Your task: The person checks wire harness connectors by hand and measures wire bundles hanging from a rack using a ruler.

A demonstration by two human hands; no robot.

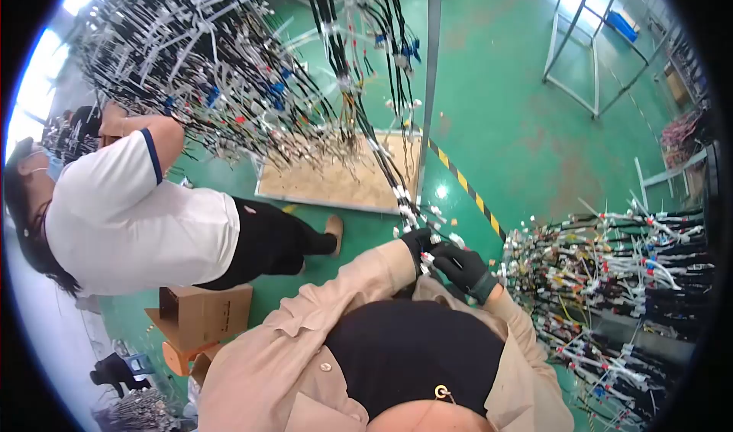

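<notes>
Both my hands wear black gloves and meet close in front of my chest. My left hand (417, 246) is closed around the lower end of a black wire harness (388, 171), which hangs down from the top of the view. White connectors (410, 217) cluster just above that hand. Beside it, my right hand (461, 269) has its fingers bent and pinched at a small white and red connector (427, 259) on the same end. The fingertips partly hide what lies between the two hands.
Many wire harnesses (198, 58) hang at upper left above a shallow tray (328, 191). More harnesses (595, 279) fill a rack at my right. A co-worker in a white shirt (145, 226) stands at left, near a cardboard box (221, 314). A metal frame (595, 73) stands at upper right.
</notes>
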